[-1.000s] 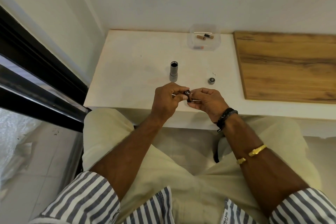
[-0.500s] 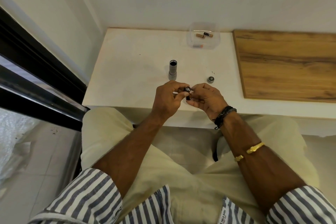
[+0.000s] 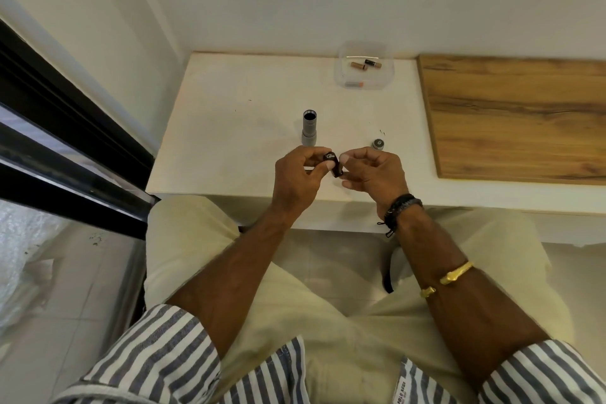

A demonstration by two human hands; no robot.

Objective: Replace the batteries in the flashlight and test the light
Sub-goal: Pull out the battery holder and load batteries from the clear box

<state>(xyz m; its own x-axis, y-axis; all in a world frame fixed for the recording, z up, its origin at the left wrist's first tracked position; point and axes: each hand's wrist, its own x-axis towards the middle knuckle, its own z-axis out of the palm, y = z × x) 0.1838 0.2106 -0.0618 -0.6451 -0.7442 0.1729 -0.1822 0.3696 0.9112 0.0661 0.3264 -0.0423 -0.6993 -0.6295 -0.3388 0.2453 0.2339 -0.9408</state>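
Over the near edge of the white tabletop [image 3: 229, 128], both hands work on a small black cylindrical battery holder [image 3: 333, 165]. The left hand [image 3: 296, 179] pinches its near side between thumb and fingertips, the other fingers curled in. The right hand [image 3: 373, 174] is half closed, thumb and forefinger pressing the holder's far side and the remaining fingers loosely bent beneath. Held between two hands like this, the holder is probably steadied so cells can be pushed out or in; whether any cell sits in it is too small to tell.

Just beyond the holder, the grey metal flashlight body [image 3: 309, 128] stands upright with its open dark mouth facing up, likely parked that way so it cannot roll and is ready to receive the holder. To the holder's right and slightly beyond rests the small round grey end cap [image 3: 377, 144], near the right knuckles. Well beyond the holder, against the wall, a clear plastic tray [image 3: 387, 75] keeps loose brown-and-black batteries [image 3: 365, 65] together.

The hands hover right above the table's front edge, so a dropped part could fall to the lap. Bare white surface lies to the holder's left; the wooden board [image 3: 518, 115] bounds the right.
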